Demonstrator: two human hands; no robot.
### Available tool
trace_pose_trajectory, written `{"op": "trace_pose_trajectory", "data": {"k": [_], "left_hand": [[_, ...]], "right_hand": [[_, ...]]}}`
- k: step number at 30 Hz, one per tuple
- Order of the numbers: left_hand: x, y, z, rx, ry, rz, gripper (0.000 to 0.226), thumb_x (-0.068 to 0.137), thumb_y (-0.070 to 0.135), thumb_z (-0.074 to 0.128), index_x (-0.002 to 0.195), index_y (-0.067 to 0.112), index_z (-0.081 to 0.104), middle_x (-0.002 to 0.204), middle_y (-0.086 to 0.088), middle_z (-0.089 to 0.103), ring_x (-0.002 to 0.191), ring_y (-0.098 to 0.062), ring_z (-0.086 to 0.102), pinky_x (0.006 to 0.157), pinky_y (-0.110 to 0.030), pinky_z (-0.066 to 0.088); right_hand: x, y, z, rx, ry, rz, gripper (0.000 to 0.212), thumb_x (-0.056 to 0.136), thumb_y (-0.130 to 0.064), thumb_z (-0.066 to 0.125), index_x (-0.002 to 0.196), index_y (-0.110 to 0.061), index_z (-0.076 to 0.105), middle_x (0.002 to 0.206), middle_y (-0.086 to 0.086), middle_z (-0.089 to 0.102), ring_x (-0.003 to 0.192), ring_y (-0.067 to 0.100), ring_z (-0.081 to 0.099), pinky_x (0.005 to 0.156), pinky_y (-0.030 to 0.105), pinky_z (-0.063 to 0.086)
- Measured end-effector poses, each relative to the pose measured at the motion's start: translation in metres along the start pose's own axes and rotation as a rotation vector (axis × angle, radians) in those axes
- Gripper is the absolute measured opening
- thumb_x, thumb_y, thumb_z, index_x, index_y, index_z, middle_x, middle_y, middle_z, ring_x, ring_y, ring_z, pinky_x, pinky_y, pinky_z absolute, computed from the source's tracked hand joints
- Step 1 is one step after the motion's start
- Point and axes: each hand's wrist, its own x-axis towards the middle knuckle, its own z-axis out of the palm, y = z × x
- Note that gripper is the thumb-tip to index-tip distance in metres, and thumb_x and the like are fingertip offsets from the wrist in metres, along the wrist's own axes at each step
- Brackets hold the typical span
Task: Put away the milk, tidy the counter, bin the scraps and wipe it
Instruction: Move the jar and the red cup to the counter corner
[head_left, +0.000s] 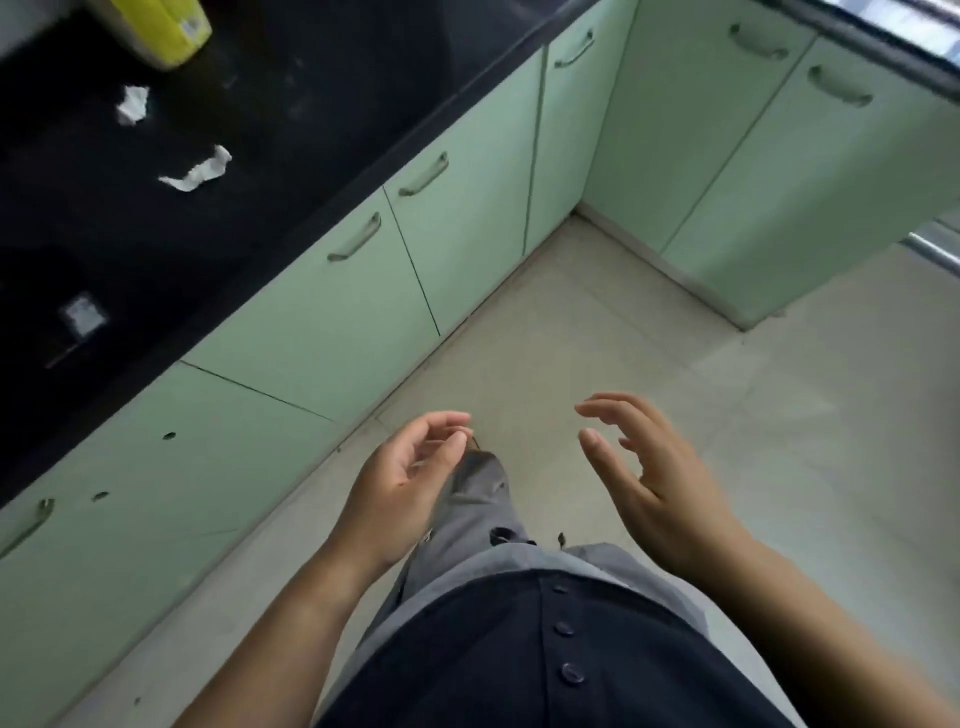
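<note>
Two crumpled white paper scraps lie on the black counter (291, 119) at the upper left: one scrap (133, 104) farther back, the other (200, 171) nearer the counter edge. A yellow and white container (161, 28) stands at the counter's far top edge, partly cut off. A small square grey piece (83, 314) lies on the counter at the left. My left hand (402, 480) and my right hand (657, 483) hang over the floor in front of my body, both empty with fingers loosely curled and apart, well away from the counter.
Pale green cabinet doors (322, 312) with curved handles run under the counter and turn a corner at the upper right (779, 156). Light tiled floor (753, 415) spreads out to the right. My grey trouser leg and dark shirt fill the bottom centre.
</note>
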Motion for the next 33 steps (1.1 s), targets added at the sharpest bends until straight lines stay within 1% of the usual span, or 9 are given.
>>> {"op": "trace_pose_trajectory", "data": {"k": [3,10,15,17,20,23,26,29,33], "left_hand": [[0.056,0.024,-0.028,-0.006,0.037,0.02,0.018,0.087,0.044,0.054,0.102,0.04,0.062,0.103,0.019,0.067,0.103,0.001,0.06,0.085,-0.018,0.042],[0.158,0.082,-0.113,-0.063,0.189,0.078,0.029,0.083,0.054,0.053,0.105,0.036,0.062,0.102,0.022,0.067,0.1,0.003,0.06,0.079,-0.004,0.041],[0.207,0.093,-0.149,-0.062,0.269,0.028,0.026,0.081,0.053,0.052,0.103,0.043,0.062,0.106,0.018,0.067,0.105,0.0,0.059,0.086,-0.017,0.044],[0.23,0.098,-0.161,-0.056,0.32,0.012,0.025,0.08,0.052,0.051,0.102,0.045,0.062,0.106,0.019,0.067,0.105,0.001,0.059,0.085,-0.016,0.044],[0.265,0.111,-0.18,-0.074,0.434,-0.002,0.022,0.081,0.048,0.052,0.101,0.046,0.062,0.106,0.02,0.067,0.104,0.002,0.06,0.083,-0.015,0.046],[0.302,0.132,-0.202,-0.071,0.554,-0.011,0.016,0.085,0.044,0.055,0.099,0.046,0.063,0.106,0.013,0.068,0.104,0.0,0.061,0.086,-0.02,0.046],[0.34,0.152,-0.23,-0.01,0.628,-0.009,0.016,0.087,0.04,0.056,0.101,0.043,0.063,0.107,0.011,0.067,0.103,0.0,0.06,0.088,-0.022,0.046],[0.38,0.171,-0.268,0.096,0.678,-0.018,0.02,0.082,0.046,0.056,0.101,0.044,0.062,0.103,0.017,0.067,0.099,0.005,0.06,0.083,-0.019,0.046],[0.422,0.195,-0.33,0.258,0.727,0.014,0.015,0.084,0.041,0.057,0.098,0.043,0.061,0.094,0.023,0.065,0.094,0.009,0.06,0.075,-0.005,0.042]], "right_hand": [[0.072,-0.016,-0.005,-0.019,-0.004,-0.04,0.049,0.088,-0.059,0.03,0.118,-0.028,0.052,0.119,-0.016,0.048,0.111,-0.001,0.045,0.094,0.027,0.041],[0.223,-0.077,-0.01,-0.07,-0.066,-0.218,0.047,0.091,-0.058,0.03,0.12,-0.028,0.051,0.124,-0.013,0.049,0.111,-0.001,0.046,0.092,0.024,0.041],[0.31,-0.101,-0.01,-0.072,-0.157,-0.311,0.049,0.091,-0.058,0.029,0.121,-0.027,0.051,0.127,-0.011,0.049,0.113,0.002,0.047,0.093,0.026,0.043],[0.351,-0.108,-0.007,-0.055,-0.209,-0.331,0.05,0.089,-0.056,0.03,0.12,-0.024,0.052,0.127,-0.01,0.049,0.113,0.004,0.047,0.093,0.029,0.044],[0.418,-0.122,-0.004,-0.036,-0.289,-0.398,0.05,0.087,-0.057,0.032,0.12,-0.024,0.052,0.127,-0.013,0.047,0.108,0.001,0.048,0.088,0.022,0.042],[0.489,-0.146,-0.007,-0.008,-0.355,-0.482,0.051,0.086,-0.057,0.033,0.119,-0.024,0.053,0.125,-0.014,0.047,0.104,0.001,0.049,0.083,0.017,0.041],[0.553,-0.174,-0.01,-0.027,-0.413,-0.587,0.05,0.087,-0.056,0.034,0.12,-0.023,0.052,0.126,-0.011,0.047,0.1,0.004,0.051,0.082,0.019,0.041],[0.607,-0.201,-0.006,-0.037,-0.455,-0.691,0.047,0.089,-0.051,0.038,0.12,-0.019,0.053,0.125,-0.007,0.048,0.111,0.008,0.048,0.084,0.015,0.034],[0.658,-0.234,0.005,-0.051,-0.468,-0.75,0.041,0.09,-0.044,0.043,0.12,-0.018,0.053,0.126,-0.004,0.048,0.115,0.012,0.048,0.089,0.021,0.037]]}}
